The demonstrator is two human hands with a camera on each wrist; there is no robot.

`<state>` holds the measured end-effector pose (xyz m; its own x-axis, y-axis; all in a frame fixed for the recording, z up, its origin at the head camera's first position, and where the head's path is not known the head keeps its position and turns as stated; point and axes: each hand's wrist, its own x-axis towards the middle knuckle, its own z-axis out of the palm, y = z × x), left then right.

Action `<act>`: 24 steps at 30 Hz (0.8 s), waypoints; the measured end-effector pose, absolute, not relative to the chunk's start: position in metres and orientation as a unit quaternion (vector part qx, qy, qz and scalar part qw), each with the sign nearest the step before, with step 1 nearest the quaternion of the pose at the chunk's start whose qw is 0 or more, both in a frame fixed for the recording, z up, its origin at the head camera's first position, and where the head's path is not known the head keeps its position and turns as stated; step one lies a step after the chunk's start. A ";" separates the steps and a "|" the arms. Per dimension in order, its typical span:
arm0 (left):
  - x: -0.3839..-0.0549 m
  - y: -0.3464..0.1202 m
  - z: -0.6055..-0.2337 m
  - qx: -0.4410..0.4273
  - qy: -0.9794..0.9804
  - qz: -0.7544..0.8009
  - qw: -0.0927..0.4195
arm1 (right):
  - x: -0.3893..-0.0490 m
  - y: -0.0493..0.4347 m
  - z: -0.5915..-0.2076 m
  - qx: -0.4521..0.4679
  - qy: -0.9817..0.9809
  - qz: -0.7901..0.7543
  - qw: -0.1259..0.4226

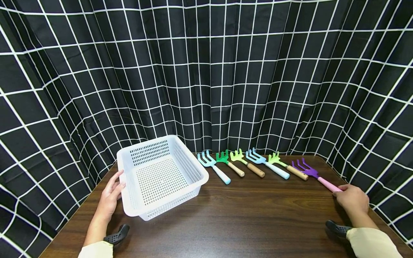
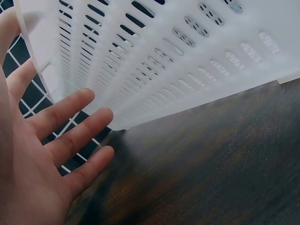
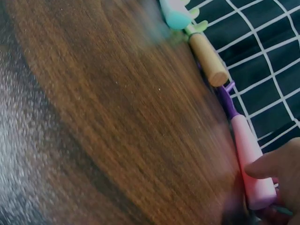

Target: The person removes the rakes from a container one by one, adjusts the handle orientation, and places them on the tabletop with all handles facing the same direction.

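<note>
A white perforated plastic basket (image 1: pixel 161 200) stands at the left of the table. My left hand (image 1: pixel 111 195) holds its left rim between thumb and index finger; the other fingers (image 2: pixel 79 136) spread loosely beside its slotted wall. Far to the right, my right hand (image 1: pixel 353 199) pinches the end of the pink handle (image 3: pixel 248 154) of a purple garden hand rake (image 1: pixel 309 172). Left of it lies a light-green hand rake (image 1: pixel 297 172) with a wooden handle, its handle end near the purple tines. Some right-hand fingers are cut off in the right wrist view.
Along the back edge lie several more hand rakes: a pale blue one (image 1: pixel 221 175), a green one (image 1: pixel 235 168), a yellow-green one (image 1: pixel 255 169) and a blue one (image 1: pixel 275 170). A black curtain with a white grid (image 1: pixel 209 71) hangs behind the brown wooden table (image 1: pixel 245 222).
</note>
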<state>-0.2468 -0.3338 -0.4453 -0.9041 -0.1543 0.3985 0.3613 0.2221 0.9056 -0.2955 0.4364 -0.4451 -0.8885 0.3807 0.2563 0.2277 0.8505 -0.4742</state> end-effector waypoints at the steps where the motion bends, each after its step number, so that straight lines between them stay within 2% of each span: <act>1: -0.247 -0.334 -0.445 -0.068 -0.754 -0.619 0.207 | -0.294 0.437 -0.445 -0.176 -0.944 0.221 0.169; 4: -0.246 -0.334 -0.444 -0.066 -0.756 -0.618 0.206 | -0.293 0.438 -0.445 -0.206 -0.936 0.225 0.173; 12: -0.248 -0.334 -0.446 -0.068 -0.752 -0.623 0.203 | -0.296 0.437 -0.450 -0.216 -0.914 0.265 0.218; 24: -0.249 -0.335 -0.448 -0.074 -0.742 -0.633 0.207 | -0.304 0.440 -0.455 -0.203 -0.911 0.274 0.231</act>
